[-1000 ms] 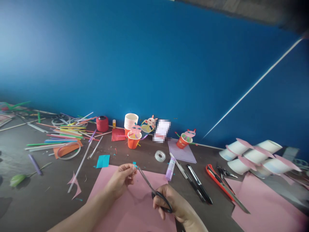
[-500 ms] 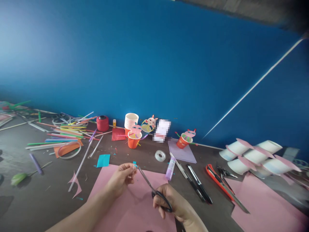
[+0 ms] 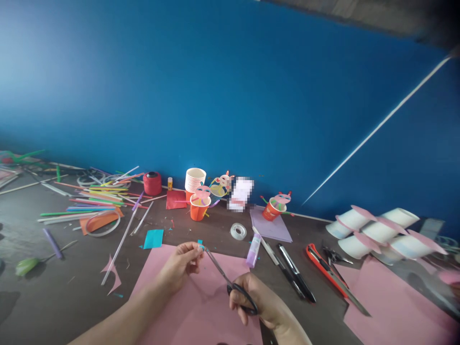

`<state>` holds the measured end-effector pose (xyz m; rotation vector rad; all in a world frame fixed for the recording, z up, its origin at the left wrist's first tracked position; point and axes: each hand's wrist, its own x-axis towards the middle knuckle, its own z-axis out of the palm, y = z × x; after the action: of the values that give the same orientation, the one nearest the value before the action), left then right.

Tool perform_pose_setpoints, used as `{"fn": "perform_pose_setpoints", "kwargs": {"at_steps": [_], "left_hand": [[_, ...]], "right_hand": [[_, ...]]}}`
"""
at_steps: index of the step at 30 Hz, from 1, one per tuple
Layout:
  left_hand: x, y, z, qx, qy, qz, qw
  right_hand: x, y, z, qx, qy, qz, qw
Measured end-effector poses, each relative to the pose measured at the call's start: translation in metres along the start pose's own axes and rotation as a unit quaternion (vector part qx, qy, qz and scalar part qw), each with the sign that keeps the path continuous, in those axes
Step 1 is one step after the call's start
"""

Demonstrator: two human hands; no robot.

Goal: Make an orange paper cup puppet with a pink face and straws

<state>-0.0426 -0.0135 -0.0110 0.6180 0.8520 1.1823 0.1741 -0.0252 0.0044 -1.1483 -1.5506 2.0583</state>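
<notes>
Scissors (image 3: 220, 270) gripped in the right hand (image 3: 247, 298) point far and left toward a blue scrap (image 3: 201, 247) the left hand (image 3: 183, 266) pinches over pink paper (image 3: 212, 314).

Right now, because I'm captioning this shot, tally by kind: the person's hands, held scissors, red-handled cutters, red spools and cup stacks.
Left hand plus right hand: 2
Held scissors: 1
Red-handled cutter: 1
Red spool: 1
Cup stack: 1
Total: 6
</notes>
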Motion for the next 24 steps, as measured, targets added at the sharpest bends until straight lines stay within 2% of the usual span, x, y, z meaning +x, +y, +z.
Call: {"fn": "perform_pose_setpoints", "kwargs": {"at_steps": [24], "left_hand": [[0.0015,-0.0003,-0.0017,0.001,-0.002,-0.002,1.0]], "right_hand": [[-0.0001,0.0011,-0.0019,-0.005,-0.01,0.011,1.0]]}}
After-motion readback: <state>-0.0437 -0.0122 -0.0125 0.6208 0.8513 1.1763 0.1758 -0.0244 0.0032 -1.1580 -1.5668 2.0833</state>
